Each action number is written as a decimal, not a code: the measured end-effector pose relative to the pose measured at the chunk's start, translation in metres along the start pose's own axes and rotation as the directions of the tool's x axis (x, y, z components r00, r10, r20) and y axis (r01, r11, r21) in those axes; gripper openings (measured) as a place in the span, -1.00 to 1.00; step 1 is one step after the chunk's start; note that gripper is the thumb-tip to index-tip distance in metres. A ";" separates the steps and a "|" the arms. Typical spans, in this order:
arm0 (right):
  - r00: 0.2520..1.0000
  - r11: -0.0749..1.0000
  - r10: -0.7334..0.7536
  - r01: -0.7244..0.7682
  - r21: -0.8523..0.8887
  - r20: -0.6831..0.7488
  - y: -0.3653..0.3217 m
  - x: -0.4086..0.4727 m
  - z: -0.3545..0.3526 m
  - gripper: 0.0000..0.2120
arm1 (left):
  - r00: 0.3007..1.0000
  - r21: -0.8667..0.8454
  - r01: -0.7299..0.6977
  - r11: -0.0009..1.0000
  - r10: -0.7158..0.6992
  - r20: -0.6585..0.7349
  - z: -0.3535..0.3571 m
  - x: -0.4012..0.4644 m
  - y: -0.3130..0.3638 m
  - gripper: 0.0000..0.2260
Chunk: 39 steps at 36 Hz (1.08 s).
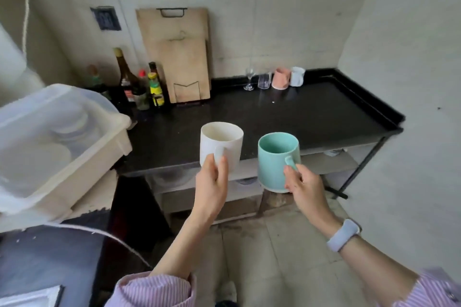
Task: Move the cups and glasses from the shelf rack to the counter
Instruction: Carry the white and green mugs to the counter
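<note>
1. Head view, your left hand (212,182): its grip is closed around the handle of the white mug (220,143), with the thumb laid along the handle. You hold the mug upright, mouth up, in the air over the front edge of the black desk (311,112).
2. Head view, your right hand (303,187): its grip holds the teal mug (274,159) by the handle, fingers curled round it. This mug is also upright and off the desk, just in front of its front edge and just beside the white mug, not touching it. A pale wristband (343,235) sits on that wrist.
3. Head view, back of the desk by the wall: a wine glass (249,78), a clear tumbler (264,80), a pink cup (281,78) and a pale grey cup (297,76) stand in a row, close together.
4. Head view, left side: bottles (156,88) are grouped at the desk's back left corner, beside wooden cutting boards (178,55) leaning on the wall. A clear plastic bin (57,137) sits at far left.
</note>
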State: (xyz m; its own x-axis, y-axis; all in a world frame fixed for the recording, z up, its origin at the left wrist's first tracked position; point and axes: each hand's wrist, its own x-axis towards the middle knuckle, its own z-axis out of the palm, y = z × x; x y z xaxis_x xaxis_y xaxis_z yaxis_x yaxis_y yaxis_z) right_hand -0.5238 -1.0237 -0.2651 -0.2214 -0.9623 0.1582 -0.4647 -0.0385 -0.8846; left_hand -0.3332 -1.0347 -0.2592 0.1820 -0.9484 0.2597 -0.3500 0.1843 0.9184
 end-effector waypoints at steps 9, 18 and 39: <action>0.993 0.996 0.086 -0.086 0.007 -0.075 0.003 0.142 0.022 -0.74 | 0.988 -0.010 0.028 1.000 -0.026 0.155 0.060 0.150 -0.015 -0.67; 0.975 0.976 0.215 -0.214 0.038 -0.046 0.046 0.254 0.030 -0.73 | 0.968 -0.010 0.093 0.996 -0.088 0.236 0.138 0.252 -0.053 -0.69; 0.936 0.934 0.348 -0.351 0.069 0.061 0.218 0.548 0.074 -0.73 | 0.933 0.002 0.339 0.941 -0.336 0.131 0.355 0.454 -0.173 -0.76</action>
State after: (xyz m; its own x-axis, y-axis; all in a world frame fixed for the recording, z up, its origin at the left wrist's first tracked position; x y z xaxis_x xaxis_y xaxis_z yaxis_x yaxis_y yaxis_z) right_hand -0.6824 -1.5794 -0.4035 -0.3168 -0.9301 -0.1860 -0.2973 0.2836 -0.9117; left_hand -0.5164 -1.5893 -0.4061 0.1673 -0.9803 -0.1053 -0.2692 -0.1482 0.9516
